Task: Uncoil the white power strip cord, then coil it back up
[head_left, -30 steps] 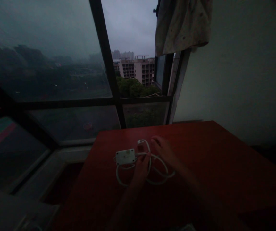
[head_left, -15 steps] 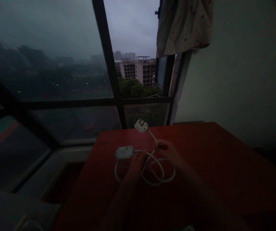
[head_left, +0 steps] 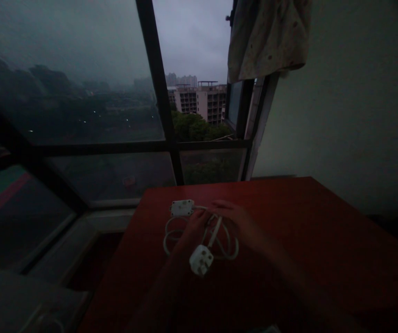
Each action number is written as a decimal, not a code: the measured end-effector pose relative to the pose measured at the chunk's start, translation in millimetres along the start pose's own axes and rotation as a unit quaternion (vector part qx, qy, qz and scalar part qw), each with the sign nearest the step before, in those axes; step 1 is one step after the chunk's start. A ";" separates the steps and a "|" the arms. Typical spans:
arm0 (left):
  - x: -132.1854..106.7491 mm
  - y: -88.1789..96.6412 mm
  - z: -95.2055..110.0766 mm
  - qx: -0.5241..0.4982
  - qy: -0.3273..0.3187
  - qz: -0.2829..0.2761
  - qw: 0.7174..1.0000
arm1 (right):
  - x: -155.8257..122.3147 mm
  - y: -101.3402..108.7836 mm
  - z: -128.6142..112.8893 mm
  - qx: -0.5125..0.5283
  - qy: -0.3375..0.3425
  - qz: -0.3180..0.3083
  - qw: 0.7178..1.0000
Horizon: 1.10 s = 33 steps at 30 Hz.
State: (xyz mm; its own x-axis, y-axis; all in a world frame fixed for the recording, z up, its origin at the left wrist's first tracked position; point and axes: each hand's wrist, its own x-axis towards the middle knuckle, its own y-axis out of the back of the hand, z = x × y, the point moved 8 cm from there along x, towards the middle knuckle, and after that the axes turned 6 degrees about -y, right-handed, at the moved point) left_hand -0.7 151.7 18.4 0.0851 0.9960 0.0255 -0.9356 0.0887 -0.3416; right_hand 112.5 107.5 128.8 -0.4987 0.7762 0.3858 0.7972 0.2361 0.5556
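Observation:
A white power cord [head_left: 235, 249] hangs in loose loops between my hands, above the red-brown table [head_left: 289, 208]. My left hand [head_left: 198, 225] is closed around the cord just right of a white rectangular box [head_left: 181, 208], which looks like the back of a socket block. With its fingers around the cord, my right hand [head_left: 233, 217] meets the left one at the middle. From there the white plug [head_left: 201, 260] dangles toward me, its pins facing the camera. In the dim light the fingertips are partly hidden by the cord.
Behind the table stands a dark-framed window [head_left: 169, 146], with buildings and trees outside. A spotted cloth [head_left: 268, 41] hangs at its upper right, beside a pale wall [head_left: 344, 115]. A pale surface [head_left: 18, 296] lies at the lower left.
The plug has swung from beyond my hands down to the near side. My right hand has moved left, closer to my left hand, and the box has risen slightly.

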 end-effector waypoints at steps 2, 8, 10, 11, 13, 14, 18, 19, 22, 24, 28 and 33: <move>1.8 0.7 3.0 -0.010 -0.006 -0.002 1.000 | -0.7 -4.7 -10.7 -0.071 0.012 -0.021 0.997; -2.0 -0.6 22.2 -0.046 0.003 -0.006 0.999 | -3.9 -10.9 -14.5 -0.038 -0.041 -0.013 0.998; -3.6 -3.5 28.1 -0.061 0.018 -0.025 0.998 | -4.3 -13.6 -7.7 0.027 -0.066 -0.007 0.997; -4.4 -5.0 30.7 -0.070 0.024 -0.037 0.997 | -4.2 -15.9 -3.8 0.057 -0.078 -0.010 0.995; -5.9 -5.6 34.8 -0.083 0.028 -0.052 0.995 | -3.5 -20.6 5.5 0.112 -0.109 -0.018 0.988; -6.6 -4.7 36.1 -0.088 0.028 -0.052 0.994 | -3.2 -22.2 10.3 0.134 -0.127 -0.019 0.983; -9.7 0.0 36.4 -0.102 0.031 -0.039 0.994 | -2.3 -19.2 15.3 0.118 -0.145 -0.010 0.982; -10.6 0.5 37.0 -0.108 0.032 -0.038 0.993 | -2.6 -16.7 13.1 0.096 -0.135 -0.007 0.986; -12.9 4.0 43.8 -0.122 0.027 -0.031 0.992 | -6.8 -13.9 5.2 0.049 -0.098 -0.031 0.993; -14.1 9.1 51.6 -0.127 0.020 -0.022 0.991 | -12.0 -15.1 2.5 0.029 -0.069 -0.059 0.995; -16.0 19.6 67.0 -0.121 0.001 -0.010 0.993 | -20.8 -14.4 8.1 -0.020 -0.037 -0.056 0.998; -20.0 12.8 70.1 -0.103 0.002 -0.032 0.994 | -24.8 -21.0 1.9 -0.029 -0.007 -0.074 0.997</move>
State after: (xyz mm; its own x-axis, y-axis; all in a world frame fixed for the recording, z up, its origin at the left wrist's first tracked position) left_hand -38.4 133.2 79.3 0.1440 0.9883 0.0507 -0.8383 0.1491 -0.5245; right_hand 108.8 84.5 106.2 -0.6041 0.7438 0.2860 0.6944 0.3152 0.6469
